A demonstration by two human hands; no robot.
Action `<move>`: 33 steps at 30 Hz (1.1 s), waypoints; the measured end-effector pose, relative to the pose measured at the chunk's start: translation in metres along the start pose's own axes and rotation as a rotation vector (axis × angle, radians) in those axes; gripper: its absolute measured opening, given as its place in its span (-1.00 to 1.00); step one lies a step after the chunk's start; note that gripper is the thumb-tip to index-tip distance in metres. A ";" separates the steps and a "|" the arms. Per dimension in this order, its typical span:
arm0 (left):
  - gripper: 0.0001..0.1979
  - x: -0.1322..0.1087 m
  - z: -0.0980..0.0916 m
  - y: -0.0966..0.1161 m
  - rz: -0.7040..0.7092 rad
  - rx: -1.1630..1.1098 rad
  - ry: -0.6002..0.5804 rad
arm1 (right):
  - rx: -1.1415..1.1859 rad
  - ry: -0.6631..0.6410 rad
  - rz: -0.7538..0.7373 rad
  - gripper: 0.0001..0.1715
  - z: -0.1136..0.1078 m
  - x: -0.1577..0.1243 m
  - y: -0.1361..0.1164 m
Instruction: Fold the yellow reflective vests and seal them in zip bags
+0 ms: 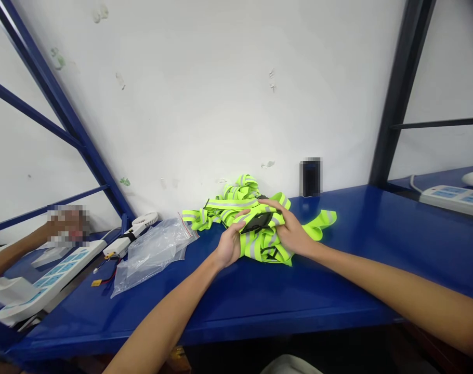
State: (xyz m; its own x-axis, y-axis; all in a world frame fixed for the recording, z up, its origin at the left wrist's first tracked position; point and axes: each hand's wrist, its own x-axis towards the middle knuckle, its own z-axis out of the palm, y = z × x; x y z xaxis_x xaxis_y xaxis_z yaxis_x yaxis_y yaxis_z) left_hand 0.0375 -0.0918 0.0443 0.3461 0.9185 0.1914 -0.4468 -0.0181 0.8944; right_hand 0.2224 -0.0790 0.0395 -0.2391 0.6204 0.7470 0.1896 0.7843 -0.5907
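Note:
A tangled heap of neon yellow-green straps (255, 246) with silver reflective stripes lies on the blue table (291, 301). Above its front part, a black buckle (257, 222) joined to the strap is held between both hands. My left hand (229, 244) grips the buckle's left end, thumb on top. At the right end, my right hand (289, 228) holds the strap beside the buckle, its fingers reaching over the far side. One loose strap end (328, 218) sticks out to the right of the heap.
Left of the heap lie clear plastic bags (154, 252), a small white fan (145, 219) and a cable with a yellow connector (96, 283). A black box (311, 177) stands by the wall. Power strips (51, 280) lie at far left and right. Another person's arm (22, 246) shows at left.

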 end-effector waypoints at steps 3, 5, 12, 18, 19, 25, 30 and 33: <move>-0.51 -0.002 0.000 0.002 -0.060 -0.012 -0.079 | 0.067 0.026 0.106 -0.29 0.003 0.001 0.001; -0.49 -0.002 0.002 0.003 -0.063 0.023 -0.083 | 0.172 0.020 0.199 -0.37 0.006 0.001 -0.001; -0.42 0.008 -0.005 0.005 0.155 0.158 0.046 | 0.545 -0.228 0.335 -0.43 0.002 0.010 -0.016; -0.45 0.017 -0.019 -0.007 0.298 0.307 0.164 | 0.607 -0.298 0.504 -0.41 -0.011 0.011 -0.007; -0.41 0.018 -0.019 -0.010 0.306 0.308 0.188 | 0.586 -0.265 0.477 -0.39 -0.011 0.011 -0.005; -0.24 0.020 -0.015 -0.015 0.224 0.265 0.214 | 0.275 -0.089 0.154 -0.54 -0.002 0.006 0.001; -0.39 0.016 -0.013 -0.013 0.169 0.180 0.141 | 0.140 0.046 0.048 -0.71 0.001 0.005 0.006; -0.35 0.015 -0.012 -0.011 0.101 0.071 0.074 | 0.142 0.051 0.092 -0.70 0.000 0.003 0.010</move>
State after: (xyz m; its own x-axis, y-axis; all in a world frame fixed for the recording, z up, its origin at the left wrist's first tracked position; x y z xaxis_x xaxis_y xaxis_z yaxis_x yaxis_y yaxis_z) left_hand 0.0376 -0.0735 0.0327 0.2392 0.9372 0.2540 -0.4158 -0.1376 0.8990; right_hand 0.2236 -0.0691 0.0364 -0.1780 0.6916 0.7000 0.0710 0.7185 -0.6919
